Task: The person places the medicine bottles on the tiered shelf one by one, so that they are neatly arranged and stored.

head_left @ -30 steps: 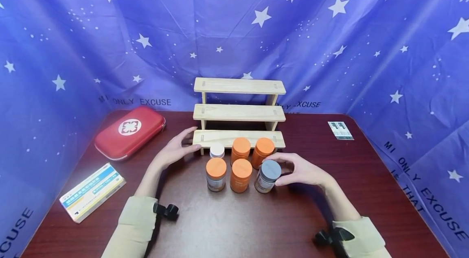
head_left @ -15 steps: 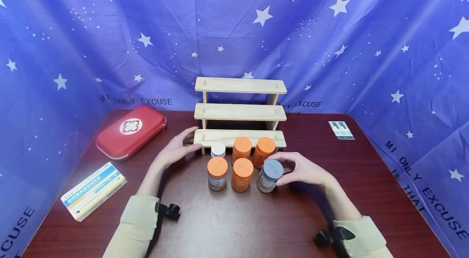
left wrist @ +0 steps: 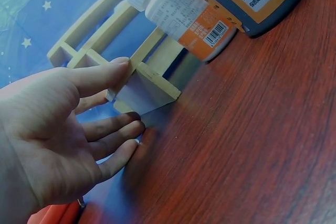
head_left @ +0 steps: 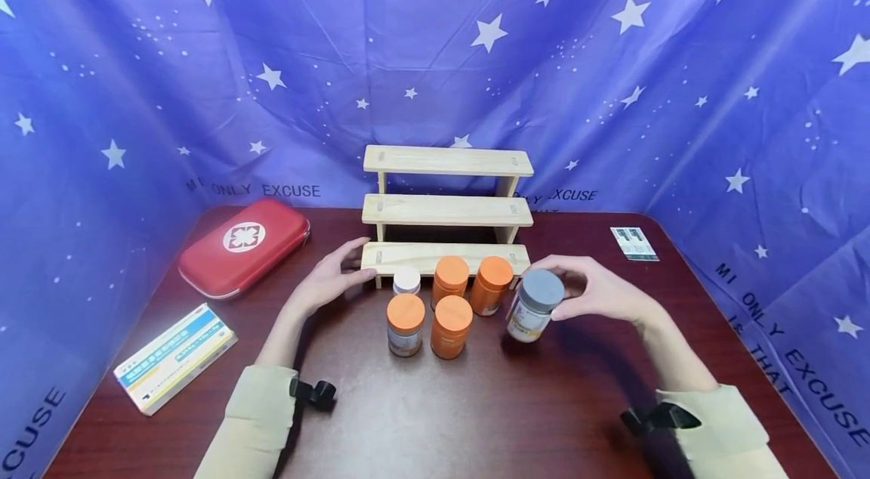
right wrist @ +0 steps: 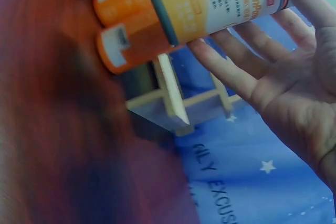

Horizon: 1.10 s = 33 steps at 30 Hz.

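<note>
My right hand (head_left: pixel 598 288) holds a supplement bottle with a grey lid (head_left: pixel 533 305) between thumb and fingers. The bottle is raised off the table and slightly tilted; its orange and white label (right wrist: pixel 210 3) shows in the right wrist view. At the left end of the three-tier wooden display stand (head_left: pixel 445 258), my left hand (head_left: pixel 328 281) grips the lowest tier, thumb at the front corner and index finger at the back. Before the stand are a small white-capped bottle (head_left: pixel 406 280), two orange bottles (head_left: pixel 450 281) (head_left: pixel 492 285), another orange bottle (head_left: pixel 451 328) and an orange-lidded bottle (head_left: pixel 405 326).
A red first-aid case (head_left: pixel 245 246) lies at the back left of the dark wooden table (head_left: pixel 435 418). Nearer on that side is a blue and white medicine box (head_left: pixel 175 358). Toward the back right lies a small printed card (head_left: pixel 635 243). Starry blue cloth (head_left: pixel 435 48) surrounds the table.
My right hand has lifted the grey-lidded bottle off the table and moved it right and slightly back, away from the front row. My left hand stays at the stand.
</note>
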{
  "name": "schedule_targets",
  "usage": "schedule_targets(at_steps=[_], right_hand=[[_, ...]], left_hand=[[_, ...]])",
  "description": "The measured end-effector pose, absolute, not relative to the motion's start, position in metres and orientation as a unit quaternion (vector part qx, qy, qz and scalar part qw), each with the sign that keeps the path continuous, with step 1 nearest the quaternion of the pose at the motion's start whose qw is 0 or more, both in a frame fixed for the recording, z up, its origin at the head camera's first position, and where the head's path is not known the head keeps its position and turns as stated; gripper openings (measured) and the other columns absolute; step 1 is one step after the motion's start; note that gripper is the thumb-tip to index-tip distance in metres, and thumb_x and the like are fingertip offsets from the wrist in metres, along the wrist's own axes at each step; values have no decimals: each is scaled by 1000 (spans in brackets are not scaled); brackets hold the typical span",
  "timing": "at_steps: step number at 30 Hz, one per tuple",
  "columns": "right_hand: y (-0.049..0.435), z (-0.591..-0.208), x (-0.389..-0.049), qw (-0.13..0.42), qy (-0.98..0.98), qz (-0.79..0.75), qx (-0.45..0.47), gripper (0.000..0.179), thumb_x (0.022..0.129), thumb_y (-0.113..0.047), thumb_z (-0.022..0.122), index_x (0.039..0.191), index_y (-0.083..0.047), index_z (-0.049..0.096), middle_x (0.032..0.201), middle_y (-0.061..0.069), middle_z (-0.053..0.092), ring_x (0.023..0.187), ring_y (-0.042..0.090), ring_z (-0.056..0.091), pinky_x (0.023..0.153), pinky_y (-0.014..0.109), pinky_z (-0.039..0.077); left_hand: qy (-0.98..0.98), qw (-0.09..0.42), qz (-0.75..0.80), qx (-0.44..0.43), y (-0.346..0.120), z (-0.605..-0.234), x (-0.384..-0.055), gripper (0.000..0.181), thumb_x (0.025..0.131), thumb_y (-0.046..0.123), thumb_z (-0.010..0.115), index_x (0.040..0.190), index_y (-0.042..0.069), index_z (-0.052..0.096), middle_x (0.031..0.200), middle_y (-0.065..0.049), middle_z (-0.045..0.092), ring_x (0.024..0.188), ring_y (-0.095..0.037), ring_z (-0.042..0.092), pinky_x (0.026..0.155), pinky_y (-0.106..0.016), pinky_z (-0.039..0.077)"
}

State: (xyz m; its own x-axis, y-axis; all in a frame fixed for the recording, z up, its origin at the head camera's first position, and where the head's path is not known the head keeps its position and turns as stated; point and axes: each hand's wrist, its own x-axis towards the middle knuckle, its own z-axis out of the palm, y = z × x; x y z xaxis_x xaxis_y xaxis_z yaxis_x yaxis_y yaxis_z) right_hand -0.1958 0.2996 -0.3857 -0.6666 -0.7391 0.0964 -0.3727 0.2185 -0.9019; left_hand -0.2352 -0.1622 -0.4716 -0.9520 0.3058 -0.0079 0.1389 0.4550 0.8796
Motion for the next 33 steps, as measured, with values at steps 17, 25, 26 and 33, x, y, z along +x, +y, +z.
schedule_targets(at_steps=[17, 25, 26, 33], right_hand=[[312, -308, -232, 148, 763, -525, -346, 59, 89, 14, 62, 140, -14, 58, 121, -4, 71, 109, 10, 69, 91, 28, 59], [295, -279, -260, 157, 740, -562, -334, 54, 94, 14, 59, 140, -15, 57, 120, -1, 71, 112, 12, 69, 91, 29, 60], [293, -276, -263, 160, 739, -565, -330, 54, 94, 13, 59, 140, -15, 57, 120, -1, 71, 112, 12, 69, 91, 29, 60], [271, -246, -282, 190, 726, -590, -298, 48, 100, 6, 55, 141, -17, 54, 127, 4, 64, 116, 18, 66, 91, 36, 62]], left_hand=[[847, 82, 510, 128, -161, -475, -235, 73, 97, 28, 72, 158, 8, 37, 150, -22, 54, 135, -40, 56, 113, -55, 45], [848, 85, 509, 122, -162, -474, -236, 74, 96, 28, 73, 158, 10, 37, 149, -22, 55, 135, -40, 56, 113, -55, 46], [847, 85, 510, 121, -162, -474, -236, 74, 96, 27, 73, 158, 10, 37, 149, -22, 55, 134, -40, 56, 113, -55, 46], [845, 85, 513, 122, -162, -475, -236, 74, 96, 27, 73, 158, 10, 37, 149, -22, 55, 134, -40, 57, 112, -55, 47]])
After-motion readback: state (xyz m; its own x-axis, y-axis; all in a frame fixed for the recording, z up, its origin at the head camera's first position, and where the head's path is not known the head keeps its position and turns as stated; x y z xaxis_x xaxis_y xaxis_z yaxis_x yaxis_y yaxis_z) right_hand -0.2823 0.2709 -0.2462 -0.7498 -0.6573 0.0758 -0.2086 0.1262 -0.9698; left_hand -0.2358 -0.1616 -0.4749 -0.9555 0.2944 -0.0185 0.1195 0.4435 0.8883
